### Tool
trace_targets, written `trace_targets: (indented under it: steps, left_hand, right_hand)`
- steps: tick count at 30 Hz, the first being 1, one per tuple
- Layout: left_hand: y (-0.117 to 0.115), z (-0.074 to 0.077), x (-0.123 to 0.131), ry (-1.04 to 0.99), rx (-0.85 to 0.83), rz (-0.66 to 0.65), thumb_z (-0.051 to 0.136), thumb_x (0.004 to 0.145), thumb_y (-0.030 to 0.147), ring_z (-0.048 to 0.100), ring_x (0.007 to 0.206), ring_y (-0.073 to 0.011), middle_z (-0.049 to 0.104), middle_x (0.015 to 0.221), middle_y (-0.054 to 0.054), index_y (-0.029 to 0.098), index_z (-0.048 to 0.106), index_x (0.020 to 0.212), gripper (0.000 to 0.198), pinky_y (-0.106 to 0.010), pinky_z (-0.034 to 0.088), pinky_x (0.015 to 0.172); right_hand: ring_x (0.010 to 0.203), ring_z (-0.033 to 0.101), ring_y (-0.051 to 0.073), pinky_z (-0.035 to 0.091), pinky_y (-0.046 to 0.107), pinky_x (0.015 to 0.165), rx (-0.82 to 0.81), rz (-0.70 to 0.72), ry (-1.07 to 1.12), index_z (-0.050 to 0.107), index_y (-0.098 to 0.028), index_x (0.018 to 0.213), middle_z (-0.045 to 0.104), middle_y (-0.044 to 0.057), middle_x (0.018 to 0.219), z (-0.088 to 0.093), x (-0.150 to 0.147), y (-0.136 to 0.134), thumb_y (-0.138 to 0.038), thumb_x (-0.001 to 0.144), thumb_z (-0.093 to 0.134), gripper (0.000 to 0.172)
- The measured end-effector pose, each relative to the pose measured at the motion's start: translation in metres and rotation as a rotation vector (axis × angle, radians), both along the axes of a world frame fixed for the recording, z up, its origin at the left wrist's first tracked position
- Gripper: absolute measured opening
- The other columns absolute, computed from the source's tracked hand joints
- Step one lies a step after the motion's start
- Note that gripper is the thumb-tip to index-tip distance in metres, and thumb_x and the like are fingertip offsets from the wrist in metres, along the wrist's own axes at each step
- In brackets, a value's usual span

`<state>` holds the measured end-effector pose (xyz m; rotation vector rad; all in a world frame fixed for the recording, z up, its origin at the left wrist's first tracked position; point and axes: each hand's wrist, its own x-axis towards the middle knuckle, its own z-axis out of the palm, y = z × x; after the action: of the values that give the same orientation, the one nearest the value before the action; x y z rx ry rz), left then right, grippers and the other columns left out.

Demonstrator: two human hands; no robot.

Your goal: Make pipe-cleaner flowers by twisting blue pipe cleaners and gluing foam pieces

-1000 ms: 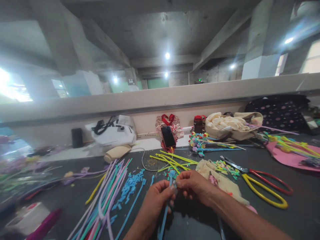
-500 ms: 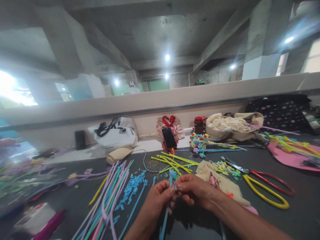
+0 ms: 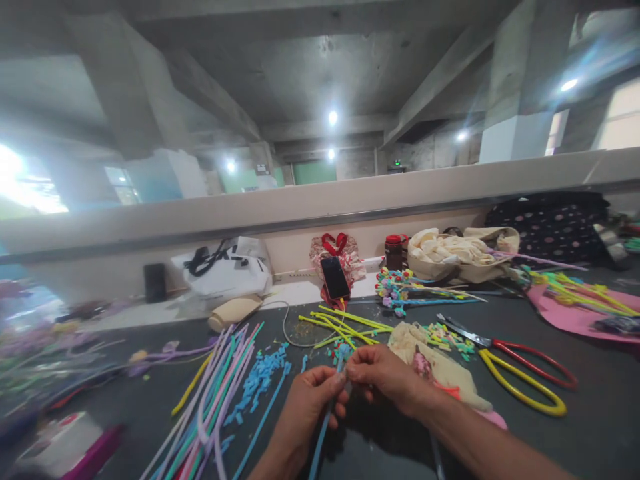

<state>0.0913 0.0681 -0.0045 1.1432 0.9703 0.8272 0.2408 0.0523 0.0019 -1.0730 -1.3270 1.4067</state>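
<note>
Since the frame a second ago, the lower end of the blue stem (image 3: pixel 320 433) has swung a little to the left, so it now slants more steeply toward the near edge. Both hands have drifted slightly left with it. From my seat I see the left hand (image 3: pixel 310 407) with thumb and forefinger pinched together on the stem, just below its fuzzy top. The right hand (image 3: pixel 385 377) comes in from the right, and its fingertips are closed on the same stem where the two hands meet. The stem runs from that pinch down past the left palm and out of the near edge of the view. It is held just above the dark table (image 3: pixel 590 427), near the middle.

To the left of the hands lies a loose bundle of coloured stems (image 3: pixel 215 393), with a scatter of blue cut bits (image 3: pixel 260 377) between the bundle and the hands. Just beyond the hands lie yellow-green stems (image 3: pixel 345 323). A cream cloth (image 3: pixel 440 367) lies just right of the right hand, under the wrist. Further right are scissors (image 3: pixel 520 380) with red and yellow handles. At the far side a phone (image 3: pixel 335 278) leans against a patterned pouch, and a white bag (image 3: pixel 225 270) sits to its left. A pink sheet (image 3: pixel 575 317) lies at the far right.
</note>
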Motion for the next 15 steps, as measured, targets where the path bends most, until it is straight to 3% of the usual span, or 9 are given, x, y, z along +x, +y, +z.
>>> trace_targets:
  steps: [8, 11, 15]
  left_hand:
    - [0.001, 0.001, -0.001, -0.027, -0.051, 0.003, 0.069, 0.053, 0.038, 0.045, 0.033, -0.0055, 0.054, 0.045, 0.003, 0.014, 0.054, 0.062, 0.03, -0.014, 0.028, 0.031]
    - [0.005, -0.001, -0.003, -0.055, -0.055, 0.014, 0.068, 0.054, 0.038, 0.043, 0.032, -0.0046, 0.054, 0.045, 0.003, 0.014, 0.051, 0.06, 0.029, -0.014, 0.028, 0.031]
    - [0.009, -0.001, -0.007, -0.088, -0.075, 0.05, 0.068, 0.055, 0.038, 0.041, 0.032, -0.0033, 0.053, 0.046, 0.005, 0.015, 0.051, 0.063, 0.03, -0.013, 0.028, 0.031]
  right_hand:
    - [0.034, 0.037, 0.003, 0.028, 0.015, 0.034, 0.194, -0.148, -0.187, 0.052, -0.015, 0.059, 0.044, -0.007, 0.047, 0.0, -0.009, 0.0, -0.02, 0.065, 0.053, 0.009]
    - [0.038, 0.041, 0.004, 0.03, 0.016, 0.036, 0.255, -0.23, -0.238, 0.055, -0.015, 0.061, 0.047, -0.006, 0.05, 0.017, 0.004, -0.002, -0.023, 0.067, 0.054, 0.01]
    - [0.039, 0.042, 0.006, 0.029, 0.017, 0.037, 0.243, -0.448, -0.142, 0.054, -0.016, 0.072, 0.054, -0.003, 0.058, 0.043, 0.045, -0.017, -0.037, 0.073, 0.049, 0.021]
